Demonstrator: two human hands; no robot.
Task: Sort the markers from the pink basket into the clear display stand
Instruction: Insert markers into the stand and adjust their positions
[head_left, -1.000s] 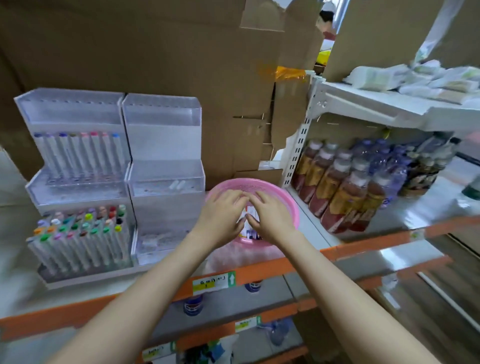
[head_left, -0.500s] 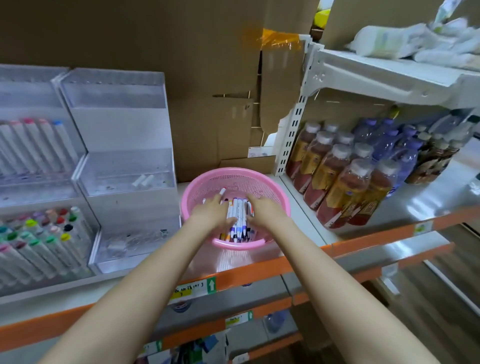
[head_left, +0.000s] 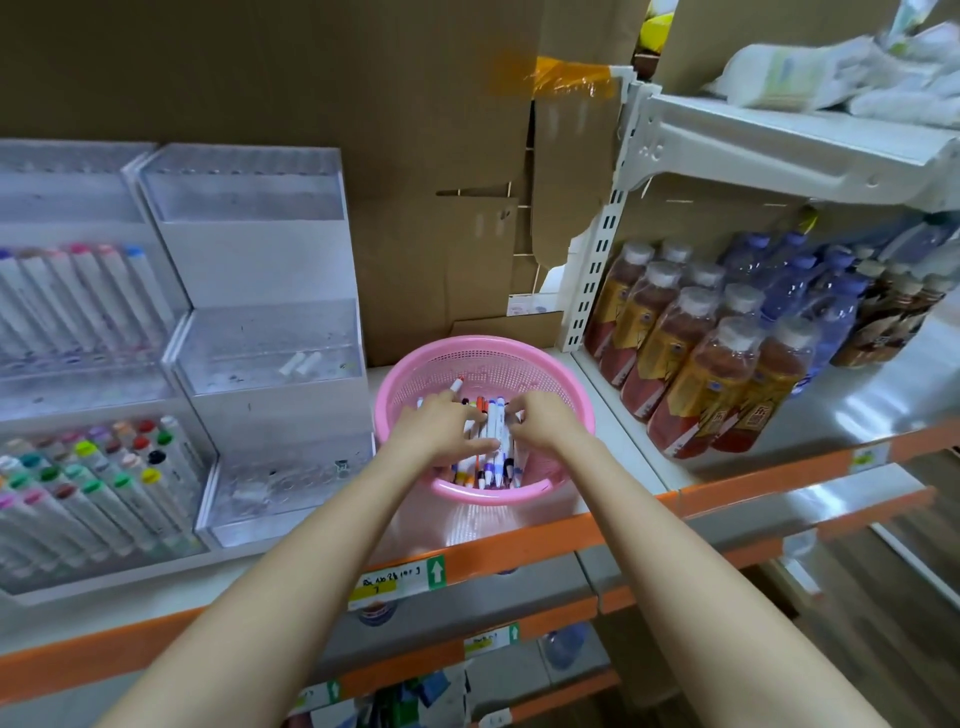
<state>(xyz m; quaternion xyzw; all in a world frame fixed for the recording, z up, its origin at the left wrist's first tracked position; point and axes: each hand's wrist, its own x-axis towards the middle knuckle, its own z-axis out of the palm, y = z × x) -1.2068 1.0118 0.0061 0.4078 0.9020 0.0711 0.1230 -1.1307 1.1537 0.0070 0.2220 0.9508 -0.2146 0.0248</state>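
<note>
Markers (head_left: 496, 431) are gripped together by left hand (head_left: 441, 428) and right hand (head_left: 545, 421); some could be dropped if held loosely.

Back wall: brown cardboard sheets (head_left: 363, 130), flaps cut and folded near the middle; a strip of orange tape (head_left: 571, 78) high up.
Shelving: pale shelf with an orange front edge (head_left: 519, 545); lower tiers (head_left: 561, 621), also orange-edged, beneath.
Upright: white slotted post (head_left: 597, 260) carrying a white upper shelf (head_left: 779, 150).
Upper shelf load: white wrapped packets (head_left: 805, 73), blurred.
Right bay: rows of brown drink bottles (head_left: 691, 364) with white caps; blue-violet bottles (head_left: 810, 291) behind them; dark bottles (head_left: 893, 317) further right.
Labels: yellow tag with a green arrow (head_left: 395, 579) on the front edge; handwriting unreadable.
Floor: wood-toned planks (head_left: 924, 597), lower right.
Light: soft and even; pale glare on the right-hand shelf surface.
</note>
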